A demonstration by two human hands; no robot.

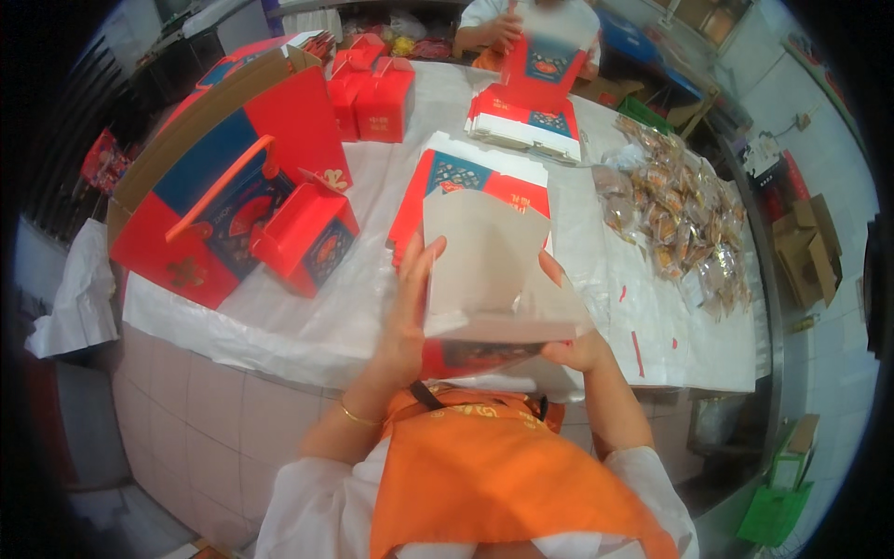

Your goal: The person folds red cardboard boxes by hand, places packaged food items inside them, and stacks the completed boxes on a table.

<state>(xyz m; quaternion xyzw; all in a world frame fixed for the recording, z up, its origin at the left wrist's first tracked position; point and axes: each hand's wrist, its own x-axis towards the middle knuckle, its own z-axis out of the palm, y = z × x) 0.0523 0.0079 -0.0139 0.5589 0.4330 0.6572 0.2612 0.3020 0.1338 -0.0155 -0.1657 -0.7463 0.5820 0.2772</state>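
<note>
Between my two hands is a partly folded cardboard gift box point(484, 252), its plain grey-white inside facing up and its red and dark printed side toward me. My left hand point(408, 312) grips its left edge, fingers along the outside. At the lower right corner, my right hand point(579, 343) holds the board with the thumb in front and fingers behind. Just beyond the box lies a stack of flat red and blue cartons point(466, 174), partly covered by it.
A large red carton point(177, 252) with an orange handle stands at left, beside a small red box point(307, 238). More folded boxes point(384, 102) stand behind. Wrapped snacks point(675, 205) heap at right. Across the table, a person holds another red carton point(543, 70) above flat cartons point(526, 126).
</note>
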